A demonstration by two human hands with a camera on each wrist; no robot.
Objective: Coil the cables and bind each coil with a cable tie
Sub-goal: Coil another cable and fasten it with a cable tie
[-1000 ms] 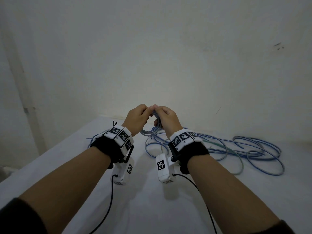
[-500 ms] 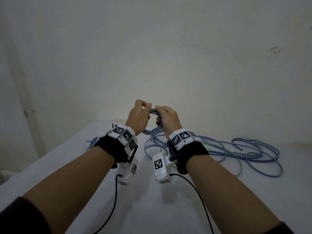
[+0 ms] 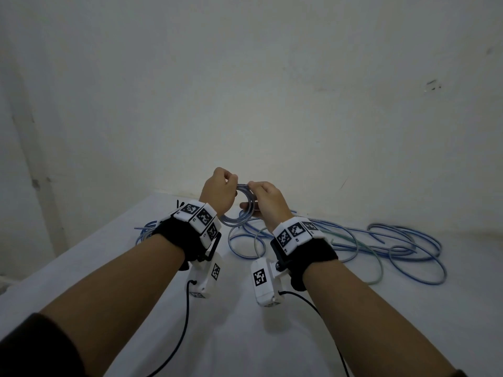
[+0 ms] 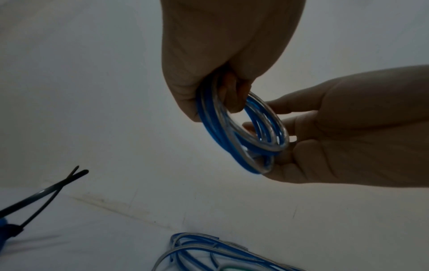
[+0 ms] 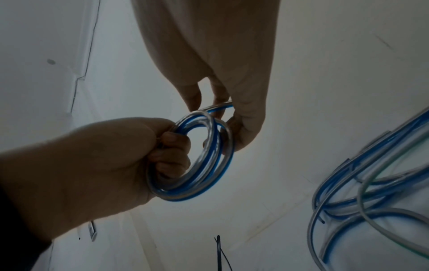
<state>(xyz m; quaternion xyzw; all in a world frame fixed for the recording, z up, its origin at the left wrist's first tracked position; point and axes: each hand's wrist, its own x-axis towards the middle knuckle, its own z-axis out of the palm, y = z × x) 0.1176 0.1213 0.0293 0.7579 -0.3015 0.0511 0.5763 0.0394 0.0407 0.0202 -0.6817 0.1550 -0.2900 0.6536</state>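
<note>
Lifting higher than a moment ago, the left hand (image 3: 217,190) and right hand (image 3: 268,201) both grip the coil (image 3: 239,210), now round and ready for tying.

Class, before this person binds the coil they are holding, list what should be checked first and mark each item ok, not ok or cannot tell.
1. Coil wound into a compact ring: ok, several blue and clear turns lie together.
2. Left hand gripping the coil: ok, fingers curl through the ring in the left wrist view.
3. Right hand steadying the opposite side: ok, it pinches the ring.
4. Cable's free end tucked in: cannot tell.
5. A loose cable tie within reach: cannot tell; black cable ties show on the table to the left, seemingly already fastened on another bundle.
6. Remaining cables coiled: not ok, still loose on the table.
</note>
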